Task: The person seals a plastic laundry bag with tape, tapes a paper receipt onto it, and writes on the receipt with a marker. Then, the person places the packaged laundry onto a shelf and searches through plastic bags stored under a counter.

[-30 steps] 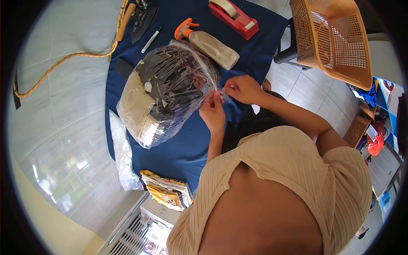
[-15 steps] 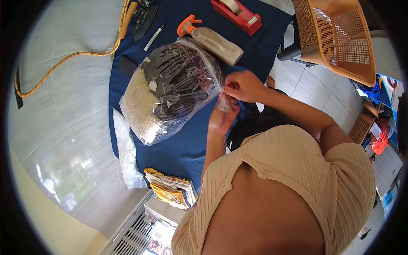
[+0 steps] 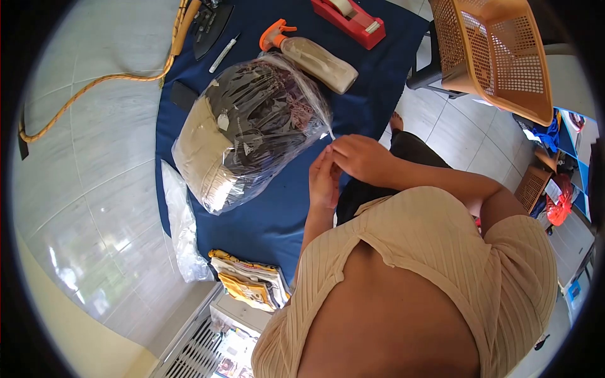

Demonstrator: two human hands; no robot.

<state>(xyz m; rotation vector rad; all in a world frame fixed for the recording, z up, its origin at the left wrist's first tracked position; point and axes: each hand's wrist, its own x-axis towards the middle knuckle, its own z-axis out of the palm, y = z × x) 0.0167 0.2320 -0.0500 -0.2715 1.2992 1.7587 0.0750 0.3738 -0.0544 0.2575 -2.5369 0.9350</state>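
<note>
A clear plastic bag point(image 3: 268, 165) packed with folded clothes, beige and dark ones, sits on the blue cloth. Its gathered neck is drawn to a thin twist at the corner nearest me. My right hand point(image 3: 365, 159) is closed around that twist, fingers curled. My left hand point(image 3: 324, 181) is just below, its fingertips pressed together against the right hand at the bag's end. What lies between the fingers is mostly hidden.
On the blue-covered table point(image 3: 271, 230) are a spray bottle point(image 3: 320, 65), a red tape dispenser point(image 3: 359, 26), a pen point(image 3: 224, 55), an iron point(image 3: 213, 30), folded clothes point(image 3: 249, 280) and a loose plastic bag point(image 3: 183, 220). An orange basket point(image 3: 463, 53) stands at the right.
My right hand has come down and closer to me, turning knuckles up. My left fingers, earlier open with the bag's loose end showing over them, have come together; the bag's neck looks more tightly twisted.
</note>
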